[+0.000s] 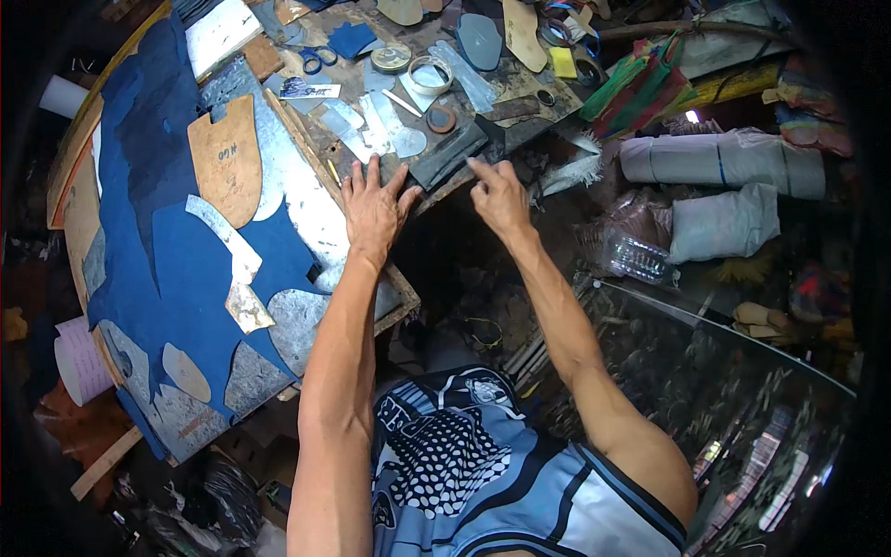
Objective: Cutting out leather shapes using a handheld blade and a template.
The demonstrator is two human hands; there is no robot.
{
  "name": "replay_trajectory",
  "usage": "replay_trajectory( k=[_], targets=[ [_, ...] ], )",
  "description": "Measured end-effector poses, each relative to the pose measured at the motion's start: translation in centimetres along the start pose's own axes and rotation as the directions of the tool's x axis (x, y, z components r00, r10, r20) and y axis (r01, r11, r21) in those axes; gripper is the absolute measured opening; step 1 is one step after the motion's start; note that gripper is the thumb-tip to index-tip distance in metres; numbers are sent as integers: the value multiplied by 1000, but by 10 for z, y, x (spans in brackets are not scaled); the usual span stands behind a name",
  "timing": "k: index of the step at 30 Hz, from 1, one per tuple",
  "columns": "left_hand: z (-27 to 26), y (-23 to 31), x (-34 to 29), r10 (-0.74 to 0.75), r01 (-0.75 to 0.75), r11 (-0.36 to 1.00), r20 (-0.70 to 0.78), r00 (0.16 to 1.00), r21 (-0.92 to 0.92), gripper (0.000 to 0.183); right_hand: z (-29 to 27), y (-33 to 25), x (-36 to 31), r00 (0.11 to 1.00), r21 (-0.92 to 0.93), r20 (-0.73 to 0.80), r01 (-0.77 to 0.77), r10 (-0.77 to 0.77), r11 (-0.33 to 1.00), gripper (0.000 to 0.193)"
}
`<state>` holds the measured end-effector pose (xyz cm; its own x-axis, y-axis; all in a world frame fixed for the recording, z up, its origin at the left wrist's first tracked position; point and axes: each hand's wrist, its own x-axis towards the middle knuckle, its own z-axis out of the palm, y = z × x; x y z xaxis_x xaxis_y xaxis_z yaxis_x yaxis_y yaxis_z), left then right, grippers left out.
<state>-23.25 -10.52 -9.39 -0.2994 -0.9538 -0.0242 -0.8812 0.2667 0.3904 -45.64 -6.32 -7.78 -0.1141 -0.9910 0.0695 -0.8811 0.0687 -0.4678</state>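
My left hand [374, 212] lies with its fingers spread on the front edge of the cluttered worktable, holding nothing. Beside its thumb is a flat black slab [447, 158] at the table's edge; its exact kind is unclear. My right hand [502, 198] is at the right end of that slab, fingers curled and the index fingertip at the slab's edge. Whatever it may pinch is too small to make out. Just beyond the slab are a brown ring-shaped roll [441, 118], a roll of clear tape [430, 74] and several translucent pattern pieces [393, 126].
Blue leather [176, 251] with a tan cardboard pattern [225, 160] covers the left table. Blue-handled scissors [318, 60], a round tin [391, 58] and sole-shaped pieces [479, 42] lie farther back. Wrapped rolls [724, 160] and a white sack [726, 223] stand at right.
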Motion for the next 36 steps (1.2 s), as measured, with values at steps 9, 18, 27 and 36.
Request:
replay_trajectory(
  k=[9,18,27,36],
  targets=[
    [0,1,-3,15,-15,1000,17,1000,3,56,-3,-22,-15,995,42,37,90,-91,995,40],
    [-3,4,-7,9,-10,1000,35,999,8,59,3,-21,-23,993,83,80,82,-88,993,40],
    [-1,2,7,36,-36,999,14,999,22,57,-10,-7,7,996,12,19,-83,83,996,39],
    [6,-10,-11,77,-79,997,-55,996,-25,57,17,-14,-23,997,53,-28,79,-78,995,41]
  ],
)
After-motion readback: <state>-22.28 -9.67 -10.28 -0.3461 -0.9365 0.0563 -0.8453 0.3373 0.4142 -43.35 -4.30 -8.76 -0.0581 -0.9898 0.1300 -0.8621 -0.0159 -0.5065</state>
